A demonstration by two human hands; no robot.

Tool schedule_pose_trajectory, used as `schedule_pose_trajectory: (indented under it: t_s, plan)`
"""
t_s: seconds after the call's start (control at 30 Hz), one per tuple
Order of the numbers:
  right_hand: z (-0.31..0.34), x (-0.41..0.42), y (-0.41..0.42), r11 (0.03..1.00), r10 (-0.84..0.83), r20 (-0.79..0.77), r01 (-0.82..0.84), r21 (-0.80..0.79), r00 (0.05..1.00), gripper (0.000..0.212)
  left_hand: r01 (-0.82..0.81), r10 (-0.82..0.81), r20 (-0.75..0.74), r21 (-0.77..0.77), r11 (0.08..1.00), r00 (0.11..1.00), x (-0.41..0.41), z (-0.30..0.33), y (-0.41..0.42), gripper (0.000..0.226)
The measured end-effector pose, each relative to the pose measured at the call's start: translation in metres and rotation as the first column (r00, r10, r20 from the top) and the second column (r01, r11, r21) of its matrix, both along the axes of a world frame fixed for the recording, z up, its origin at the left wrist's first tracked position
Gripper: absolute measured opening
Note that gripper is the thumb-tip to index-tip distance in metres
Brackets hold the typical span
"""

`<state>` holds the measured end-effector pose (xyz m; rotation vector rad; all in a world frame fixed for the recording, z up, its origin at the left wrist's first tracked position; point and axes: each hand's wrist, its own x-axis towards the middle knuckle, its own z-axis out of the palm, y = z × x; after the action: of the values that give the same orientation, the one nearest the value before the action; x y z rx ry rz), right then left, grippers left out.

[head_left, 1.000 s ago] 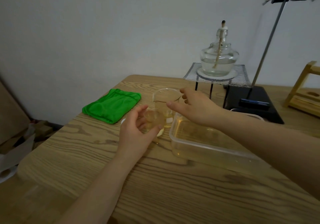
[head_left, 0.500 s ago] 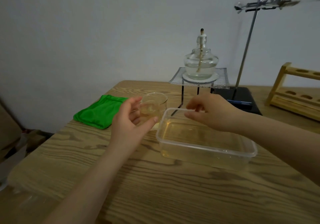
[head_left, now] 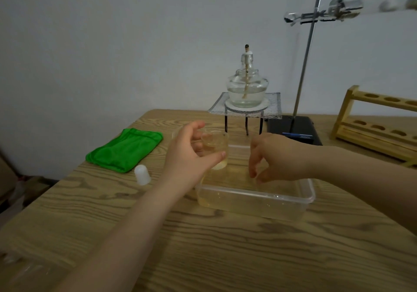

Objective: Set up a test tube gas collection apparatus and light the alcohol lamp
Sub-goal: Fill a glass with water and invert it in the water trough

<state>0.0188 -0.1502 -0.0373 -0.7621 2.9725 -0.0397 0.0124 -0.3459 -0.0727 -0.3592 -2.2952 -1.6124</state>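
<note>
My left hand (head_left: 188, 156) grips a small glass beaker (head_left: 215, 148), held tilted over the left end of a clear plastic tub (head_left: 255, 198) that has a shallow layer of liquid. My right hand (head_left: 274, 156) hovers over the tub with its fingers curled downward and nothing in them. Behind the tub, an uncapped glass alcohol lamp (head_left: 247, 86) stands unlit on a wire gauze over a tripod (head_left: 244, 109). A retort stand (head_left: 305, 66) with a clamp (head_left: 325, 13) rises at the right. A white lamp cap (head_left: 142, 174) sits on the table.
A folded green cloth (head_left: 125, 148) lies at the left of the wooden table (head_left: 203, 246). A wooden test tube rack (head_left: 379, 122) stands at the far right, beside the stand's black base (head_left: 295, 129). A white wall is behind.
My left hand has lifted the beaker from the table and tipped it over the tub's left end. My right hand has let go of the beaker and moved over the tub.
</note>
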Motion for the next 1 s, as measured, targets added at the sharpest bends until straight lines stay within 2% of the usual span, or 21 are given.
schedule_pose_trajectory:
  t_s: [0.43,1.0]
  plan:
    - [-0.015,0.004,-0.009,0.995,-0.046,-0.001,0.046,0.086,0.999,0.017,0.045,-0.042,0.036,-0.099,0.994,0.998,-0.003,0.001,0.022,0.072]
    - [-0.033,-0.014,-0.014,0.979,-0.045,0.105,0.023,0.203,0.993,0.021,0.056,-0.051,0.061,-0.082,0.995,0.997,-0.003,0.002,0.023,0.07]
